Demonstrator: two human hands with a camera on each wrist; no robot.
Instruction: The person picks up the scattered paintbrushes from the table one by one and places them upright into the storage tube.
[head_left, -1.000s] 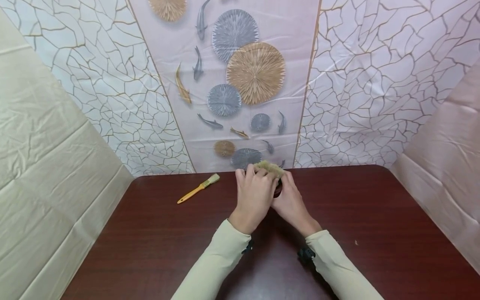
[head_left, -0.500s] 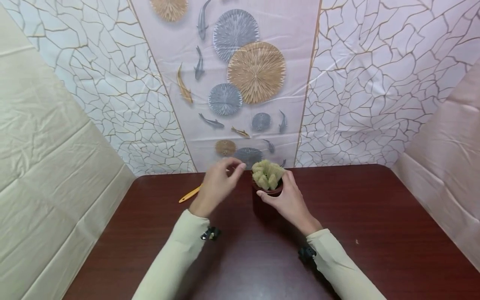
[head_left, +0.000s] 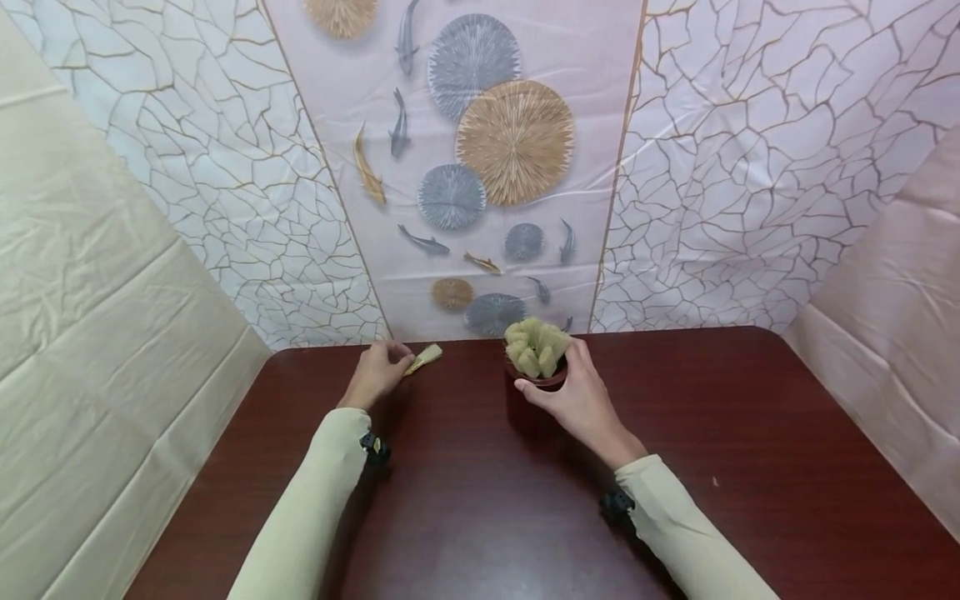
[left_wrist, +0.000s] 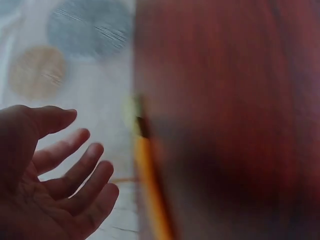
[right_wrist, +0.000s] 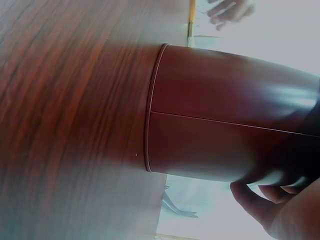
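A dark red-brown cylindrical cup [head_left: 522, 408] stands upright near the far table edge. Pale bristle tufts [head_left: 535, 348] of several brushes show above its rim. My right hand [head_left: 587, 410] grips the cup near the top, thumb on the near side; in the right wrist view the fingers curl against the cup wall [right_wrist: 220, 115]. To the left, my left hand [head_left: 377, 372] hovers over a paintbrush [head_left: 426, 357] lying on the table, hiding most of its handle. In the left wrist view the fingers are loosely spread, apart from the yellow-handled brush [left_wrist: 151, 180].
The dark reddish wooden table [head_left: 465, 500] reaches a patterned cloth backdrop [head_left: 517, 275] right behind the cup. Plain cream cloth [head_left: 112, 333] hangs along the left side, with similar cloth [head_left: 892, 333] at the right. A tiny pale speck [head_left: 715, 482] lies on the right of the table.
My left hand has left the cup's top and moved left to the paintbrush, uncovering the bristle tufts. My right hand stays on the cup, which has not moved.
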